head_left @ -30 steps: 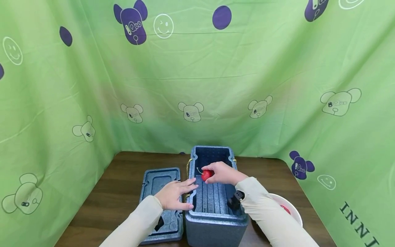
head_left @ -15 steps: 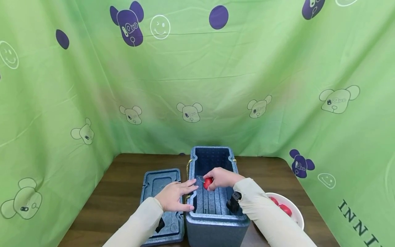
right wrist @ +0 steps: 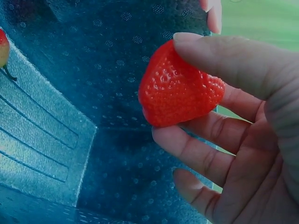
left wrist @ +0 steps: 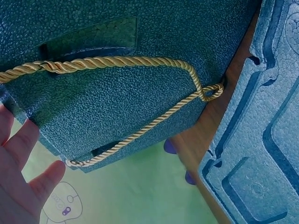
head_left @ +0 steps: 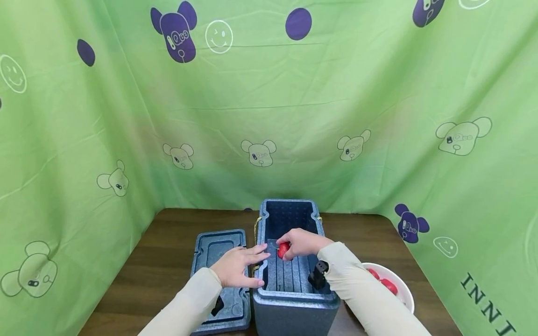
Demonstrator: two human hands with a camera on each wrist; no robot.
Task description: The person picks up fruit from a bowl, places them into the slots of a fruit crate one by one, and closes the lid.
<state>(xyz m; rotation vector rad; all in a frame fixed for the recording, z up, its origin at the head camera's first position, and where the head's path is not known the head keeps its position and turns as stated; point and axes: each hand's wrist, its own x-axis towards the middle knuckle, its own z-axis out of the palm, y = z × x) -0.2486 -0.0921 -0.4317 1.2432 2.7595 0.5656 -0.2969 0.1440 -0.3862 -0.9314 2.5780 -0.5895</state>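
Note:
A red strawberry point(head_left: 283, 250) is pinched between the thumb and fingers of my right hand point(head_left: 303, 242), inside the uncovered blue-grey foam box point(head_left: 296, 301). In the right wrist view the strawberry point(right wrist: 180, 88) shows its dimpled skin, with the box's dotted inner wall behind it. My left hand point(head_left: 239, 268) lies at the box's left rim with fingers spread and nothing in its grasp. The left wrist view shows its fingers point(left wrist: 46, 179) by the box's edge. A red and yellow fruit with a dark stem point(right wrist: 3, 49) is partly visible over the ribbed surface inside the box.
The box's lid point(head_left: 229, 303) lies on the brown table point(head_left: 138, 275) left of the box. A white bowl point(head_left: 407, 298) with red fruit point(head_left: 388, 285) stands at right, partly behind my right sleeve. A gold rope point(left wrist: 121, 61) runs along the box's side. Green cloth point(head_left: 260, 102) surrounds the table.
My right hand has moved slightly down and nearer with the strawberry, then has stayed nearly still over the last half second. My left hand keeps its place at the rim.

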